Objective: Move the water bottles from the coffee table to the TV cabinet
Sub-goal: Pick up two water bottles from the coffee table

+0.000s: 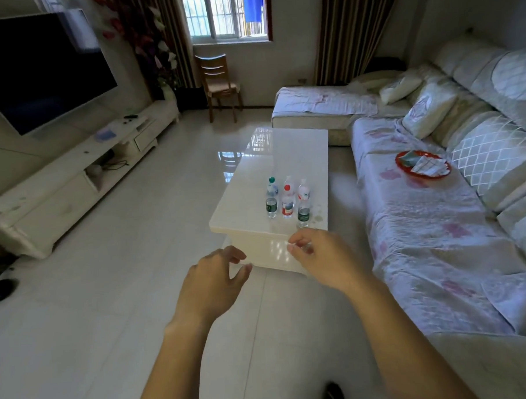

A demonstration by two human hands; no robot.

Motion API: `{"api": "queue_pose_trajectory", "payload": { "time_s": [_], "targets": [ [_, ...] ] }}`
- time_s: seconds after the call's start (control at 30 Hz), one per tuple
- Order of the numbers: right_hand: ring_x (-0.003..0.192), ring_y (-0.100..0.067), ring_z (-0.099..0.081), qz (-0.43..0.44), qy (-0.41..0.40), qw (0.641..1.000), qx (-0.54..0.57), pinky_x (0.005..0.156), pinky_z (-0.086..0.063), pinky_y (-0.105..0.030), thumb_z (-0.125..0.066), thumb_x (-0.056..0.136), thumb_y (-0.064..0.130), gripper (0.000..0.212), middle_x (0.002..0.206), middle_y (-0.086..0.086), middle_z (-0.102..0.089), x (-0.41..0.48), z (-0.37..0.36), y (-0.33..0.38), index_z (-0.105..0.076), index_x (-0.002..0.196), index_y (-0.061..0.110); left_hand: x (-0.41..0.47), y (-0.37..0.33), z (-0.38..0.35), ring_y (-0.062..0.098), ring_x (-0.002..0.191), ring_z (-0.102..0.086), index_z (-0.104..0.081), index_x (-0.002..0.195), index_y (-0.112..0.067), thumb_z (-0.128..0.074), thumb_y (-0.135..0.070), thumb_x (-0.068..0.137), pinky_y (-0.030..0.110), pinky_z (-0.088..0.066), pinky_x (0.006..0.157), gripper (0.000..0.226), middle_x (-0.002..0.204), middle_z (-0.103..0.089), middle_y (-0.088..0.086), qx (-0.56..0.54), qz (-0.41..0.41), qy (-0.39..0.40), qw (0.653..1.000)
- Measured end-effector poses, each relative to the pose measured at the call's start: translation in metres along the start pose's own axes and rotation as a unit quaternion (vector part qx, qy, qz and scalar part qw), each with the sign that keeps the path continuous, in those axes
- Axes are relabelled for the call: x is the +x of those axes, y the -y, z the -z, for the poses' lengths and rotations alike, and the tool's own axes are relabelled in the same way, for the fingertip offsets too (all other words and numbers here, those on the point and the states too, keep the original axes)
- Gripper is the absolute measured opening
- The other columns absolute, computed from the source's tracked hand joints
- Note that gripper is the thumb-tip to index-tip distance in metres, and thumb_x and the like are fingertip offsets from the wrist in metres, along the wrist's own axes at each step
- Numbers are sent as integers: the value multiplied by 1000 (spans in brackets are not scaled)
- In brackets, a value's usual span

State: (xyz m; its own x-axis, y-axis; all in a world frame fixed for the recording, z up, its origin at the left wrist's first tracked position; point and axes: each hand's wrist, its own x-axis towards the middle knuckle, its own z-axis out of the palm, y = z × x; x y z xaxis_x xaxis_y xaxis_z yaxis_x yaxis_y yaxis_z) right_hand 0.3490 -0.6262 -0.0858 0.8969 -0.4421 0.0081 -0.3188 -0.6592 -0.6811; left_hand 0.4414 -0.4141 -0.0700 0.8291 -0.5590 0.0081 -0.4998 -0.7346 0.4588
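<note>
Three clear water bottles stand upright together near the front of the white coffee table (284, 156): a green-capped bottle (271, 199) on the left, a red-capped bottle (287, 201) in the middle, a white-capped bottle (303, 205) on the right. My left hand (212, 284) hovers over the floor just short of the table's front edge, fingers apart and empty. Fingers loosely curled, my right hand (318, 257) is at the front edge, just below the white-capped bottle, holding nothing. The long white TV cabinet (64, 165) runs along the left wall.
A large dark TV (39, 70) hangs above the cabinet, which carries small items on top. A covered sofa (431, 216) with a red tray (423, 163) lines the right. A wooden chair (220, 83) stands under the window. Glossy tiled floor (136, 235) lies between table and cabinet.
</note>
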Motion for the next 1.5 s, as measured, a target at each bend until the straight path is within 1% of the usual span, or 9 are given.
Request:
{"api": "queue_pose_trajectory", "payload": {
  "time_s": [0.13,0.43,0.77,0.9,1.0,1.1,1.23,1.37,1.5],
  "targets": [
    [89,-8,-65,13,19,1000,6,84,-56,-37,-58,91,46,21,100,16,-70,68,18,-33,-68,104,34,68,-28,-11,12,106,-65,-63,119,-33,-56,-53,94,35,-54,90,33,118,-67,-15,24,4,3,1000],
    [87,-7,-64,10,0,1000,27,79,-54,-29,-61,93,39,14,92,17,-69,193,89,-82,-70,103,33,194,-87,-32,10,103,-64,-63,119,-34,-57,-52,94,33,-54,87,31,116,-67,-16,14,15,4,1000],
    [88,-7,-65,14,39,999,0,81,-58,-37,-61,94,41,20,99,13,-68,316,70,-109,-69,110,30,327,-64,-61,12,106,-64,-63,117,-33,-56,-50,95,35,-51,89,29,116,-67,-16,-3,29,31,999],
    [90,-10,-65,13,24,999,-24,81,-56,-30,-63,94,38,20,110,9,-67,380,78,-112,-66,112,31,403,-58,-71,13,108,-62,-62,121,-32,-54,-50,96,31,-49,86,32,122,-66,-13,-3,13,47,999],
    [93,-11,-65,0,32,999,-43,84,-54,-27,-64,93,41,32,116,7,-66,424,78,-120,-63,121,26,459,-63,-80,15,112,-63,-60,126,-28,-54,-46,97,28,-47,89,34,127,-65,-9,-8,-8,56,998],
    [93,-11,-65,-7,9,999,-53,84,-56,-30,-64,91,47,37,119,5,-66,462,70,-138,-62,122,27,505,-58,-97,15,111,-63,-61,124,-27,-55,-44,98,28,-47,89,32,127,-66,-8,-19,-21,71,997],
    [94,-11,-63,-17,20,999,-36,79,-51,-22,-71,88,42,41,120,1,-66,492,50,-166,-61,122,22,538,-48,-126,13,106,-64,-63,121,-27,-60,-42,96,25,-45,82,29,123,-68,-9,-36,-10,113,993],
    [93,-12,-61,-26,25,999,-8,85,-53,-29,-78,83,36,48,118,-5,-66,533,31,-210,-61,123,15,571,-36,-165,13,104,-66,-66,117,-25,-64,-41,94,32,-53,86,28,121,-69,-7,-55,10,131,990],
    [99,-9,-59,-50,65,997,11,81,-42,-19,-79,81,40,57,125,-3,-64,570,1,-262,-58,128,16,600,-30,-218,17,105,-65,-62,120,-22,-65,-38,93,41,-55,90,32,122,-67,-3,-67,38,155,985]
  ]
}}
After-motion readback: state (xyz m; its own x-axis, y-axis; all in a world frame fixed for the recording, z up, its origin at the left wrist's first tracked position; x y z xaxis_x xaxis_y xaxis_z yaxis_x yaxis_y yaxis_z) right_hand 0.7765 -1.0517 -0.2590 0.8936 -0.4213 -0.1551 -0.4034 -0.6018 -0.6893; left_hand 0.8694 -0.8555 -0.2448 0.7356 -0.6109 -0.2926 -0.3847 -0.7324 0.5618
